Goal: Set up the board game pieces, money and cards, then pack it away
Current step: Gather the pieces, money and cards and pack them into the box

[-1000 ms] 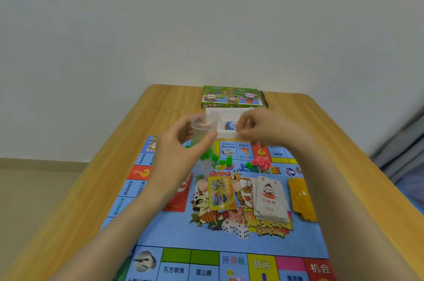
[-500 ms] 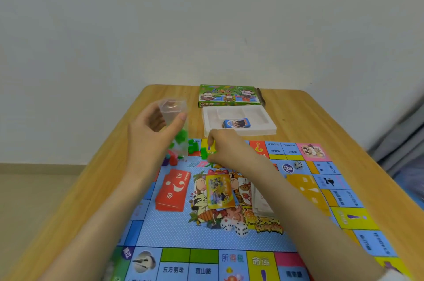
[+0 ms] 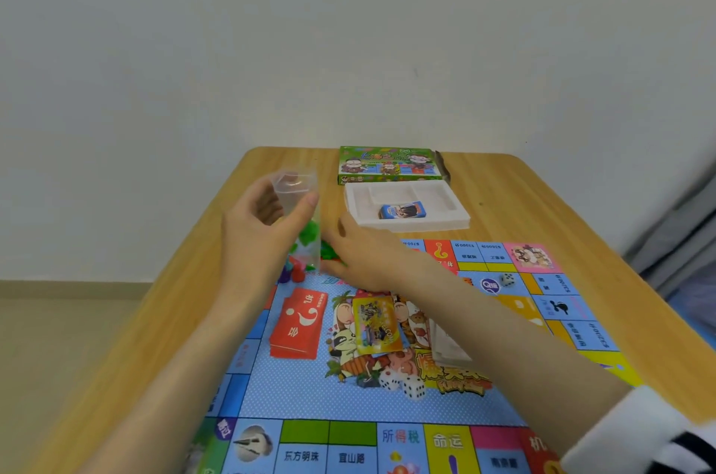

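1. Game board (image 3: 294, 392): in the head view, the only one we have, we see it lying flat on the wooden table (image 3: 503, 202). It fills the lower centre and right of the frame.
2. Left of centre, the left hand (image 3: 259, 245) grips a clear plastic bag (image 3: 296, 190) near its top, between the thumb and curled fingers. The bag hangs upright, and we make out green pieces (image 3: 308, 235) in its lower part.
3. The right hand (image 3: 368, 256) lies at the board's far edge, just right of the bag, with its back turned up. Its fingertips are hidden beside some loose green tokens (image 3: 329, 252), so we cannot tell whether it holds any.
4. Just below the bag, at the board's far left corner, we see red and purple pieces (image 3: 292, 274).
5. In the middle of the board lies a red card deck (image 3: 300, 324), with a yellow card (image 3: 377, 324) to its right and two white dice (image 3: 403, 384) below that.
6. A pale stack (image 3: 449, 353) lies partly under the right forearm.
7. In the upper centre, beyond the board, a white tray (image 3: 461, 221) holds a small blue box (image 3: 403, 211). A green box lid (image 3: 389, 165) sits just behind the tray.
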{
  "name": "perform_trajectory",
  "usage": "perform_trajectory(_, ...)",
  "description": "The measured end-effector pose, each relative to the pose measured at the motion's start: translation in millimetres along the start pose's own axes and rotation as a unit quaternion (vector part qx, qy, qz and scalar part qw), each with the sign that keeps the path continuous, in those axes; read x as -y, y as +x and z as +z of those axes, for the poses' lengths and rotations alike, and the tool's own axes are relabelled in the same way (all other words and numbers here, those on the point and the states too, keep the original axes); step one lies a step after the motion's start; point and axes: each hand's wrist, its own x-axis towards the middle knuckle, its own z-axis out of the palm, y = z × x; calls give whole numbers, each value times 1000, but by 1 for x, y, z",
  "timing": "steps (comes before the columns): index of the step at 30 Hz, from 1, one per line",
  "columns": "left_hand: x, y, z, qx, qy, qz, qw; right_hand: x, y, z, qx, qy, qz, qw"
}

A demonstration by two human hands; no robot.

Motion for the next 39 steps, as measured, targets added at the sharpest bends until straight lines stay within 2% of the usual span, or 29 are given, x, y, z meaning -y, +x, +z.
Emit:
perform_trajectory(2,0,0,0,-1,-1,4,1000,-3,-2,3,-34,-52,-19,998)
perform_trajectory(5,0,0,1,2,-1,9,1000,-8,-6,11,-131,-170,-70,974)
perform_trajectory(6,0,-1,1,4,-1,10,1000,-9,-7,13,-151,-154,-79,973)
perform_trajectory(9,-1,-2,2,14,-7,13,1000,-10,-5,13,-138,-49,-97,984)
perform_trajectory(14,0,-5,5,28,-12,18,999,-7,-4,12,-127,-84,-71,986)
perform_trajectory(19,3,-8,9,46,-4,23,999,-9,-3,12,-125,-118,-86,981)
perform_trajectory(23,5,-9,10,54,3,30,998,-10,-3,17,-139,-95,-76,983)
perform_trajectory(28,8,-9,10,63,8,27,998,-10,-2,17,-118,-46,-56,990)
perform_trajectory(34,9,-9,10,62,4,24,998,-8,-3,15,-106,-89,-68,988)
perform_trajectory(39,11,-8,10,63,5,24,998,-7,-5,12,-114,-32,-16,993)
